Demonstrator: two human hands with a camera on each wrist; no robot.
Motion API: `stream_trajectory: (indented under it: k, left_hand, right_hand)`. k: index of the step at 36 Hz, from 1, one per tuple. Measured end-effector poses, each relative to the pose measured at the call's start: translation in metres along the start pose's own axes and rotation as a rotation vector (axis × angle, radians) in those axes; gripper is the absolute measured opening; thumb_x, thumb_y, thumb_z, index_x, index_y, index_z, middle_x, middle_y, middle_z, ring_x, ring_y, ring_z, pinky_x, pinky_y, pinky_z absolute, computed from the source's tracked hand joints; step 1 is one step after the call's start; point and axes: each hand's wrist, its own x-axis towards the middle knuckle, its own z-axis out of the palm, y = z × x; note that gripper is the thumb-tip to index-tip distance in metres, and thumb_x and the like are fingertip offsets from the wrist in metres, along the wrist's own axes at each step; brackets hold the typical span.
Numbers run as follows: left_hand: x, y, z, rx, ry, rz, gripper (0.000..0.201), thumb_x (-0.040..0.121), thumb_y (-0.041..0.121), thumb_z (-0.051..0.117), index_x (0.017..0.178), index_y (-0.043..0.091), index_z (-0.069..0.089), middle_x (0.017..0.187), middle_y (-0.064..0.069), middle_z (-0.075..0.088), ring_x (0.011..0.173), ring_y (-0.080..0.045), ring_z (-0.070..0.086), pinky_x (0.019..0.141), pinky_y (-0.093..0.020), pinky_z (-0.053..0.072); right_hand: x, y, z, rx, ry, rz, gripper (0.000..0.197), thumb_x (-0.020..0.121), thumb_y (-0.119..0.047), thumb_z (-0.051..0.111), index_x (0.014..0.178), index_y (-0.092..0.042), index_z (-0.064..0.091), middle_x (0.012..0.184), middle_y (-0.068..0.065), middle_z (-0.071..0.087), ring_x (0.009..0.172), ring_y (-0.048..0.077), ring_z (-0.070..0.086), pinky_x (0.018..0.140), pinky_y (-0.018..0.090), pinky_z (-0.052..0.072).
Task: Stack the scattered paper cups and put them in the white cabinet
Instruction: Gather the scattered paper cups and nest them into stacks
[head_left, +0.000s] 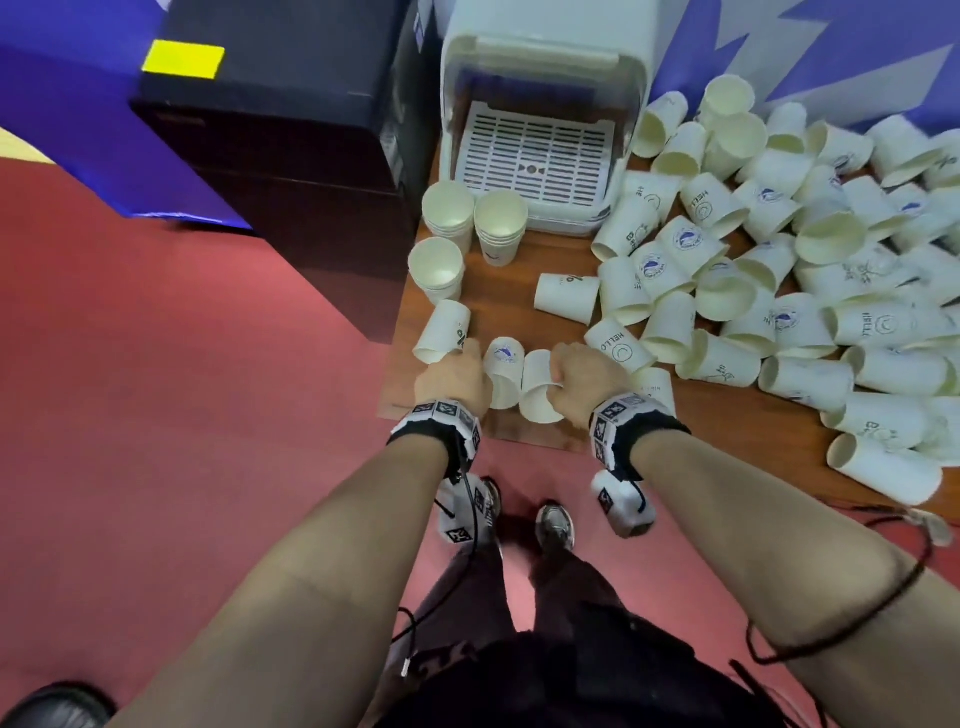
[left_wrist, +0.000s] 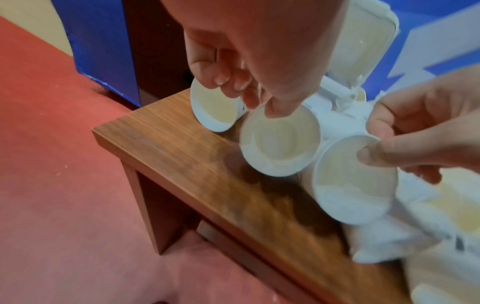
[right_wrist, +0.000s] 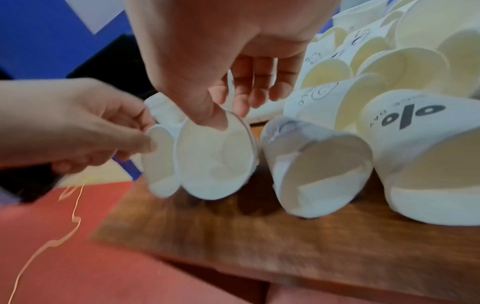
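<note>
Wooden table (head_left: 498, 291) holds the scattered paper cups (head_left: 810, 291) beside the white cabinet (head_left: 540, 135). Near its front edge, my left hand (head_left: 457, 376) pinches the blue-logo cup (head_left: 503, 371) by its rim, and my right hand (head_left: 584, 379) pinches the plain cup (head_left: 537, 389) lying just beside it.

Beside the white cabinet (head_left: 540, 104) of smooth, faintly glossy plastic with a slotted plastic tray, matt white paper cups (head_left: 779, 291) with cream linings lie on a polished wood-grain table (head_left: 498, 291) above matt red carpet (head_left: 182, 415)
</note>
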Motion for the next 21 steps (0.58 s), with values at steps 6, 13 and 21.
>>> stream_trajectory:
  k: [6, 13, 21]
  left_hand:
    - [0.007, -0.005, -0.032, -0.268, -0.012, -0.181, 0.023, 0.085, 0.024, 0.054, 0.103, 0.011, 0.060, 0.092, -0.010, 0.060, 0.086, -0.033, 0.058, 0.067, -0.030, 0.044]
    - [0.025, 0.001, -0.051, -0.671, -0.075, -0.375, 0.020, 0.082, 0.026, 0.060, 0.094, 0.010, 0.061, 0.089, -0.008, 0.064, 0.074, -0.029, 0.058, 0.054, -0.024, 0.036]
    - [0.057, 0.021, -0.051, -0.868, 0.002, -0.543, 0.013, 0.087, 0.026, 0.060, 0.081, 0.014, 0.061, 0.092, -0.009, 0.067, 0.089, -0.029, 0.067, 0.080, -0.033, 0.054]
  right_hand:
    - [0.009, -0.002, -0.042, 0.370, 0.250, 0.195, 0.009, 0.075, -0.014, 0.060, 0.077, -0.019, 0.053, 0.075, 0.000, 0.062, 0.073, 0.022, 0.059, 0.062, 0.028, 0.042]
    - [0.029, 0.001, -0.084, 0.716, 0.421, 0.379, 0.018, 0.074, -0.012, 0.067, 0.067, -0.021, 0.052, 0.075, -0.003, 0.060, 0.078, 0.021, 0.055, 0.070, 0.024, 0.038]
    - [0.063, 0.012, -0.103, 0.819, 0.354, 0.360, 0.020, 0.070, -0.013, 0.068, 0.061, -0.021, 0.051, 0.064, -0.003, 0.058, 0.078, 0.027, 0.062, 0.073, 0.030, 0.047]
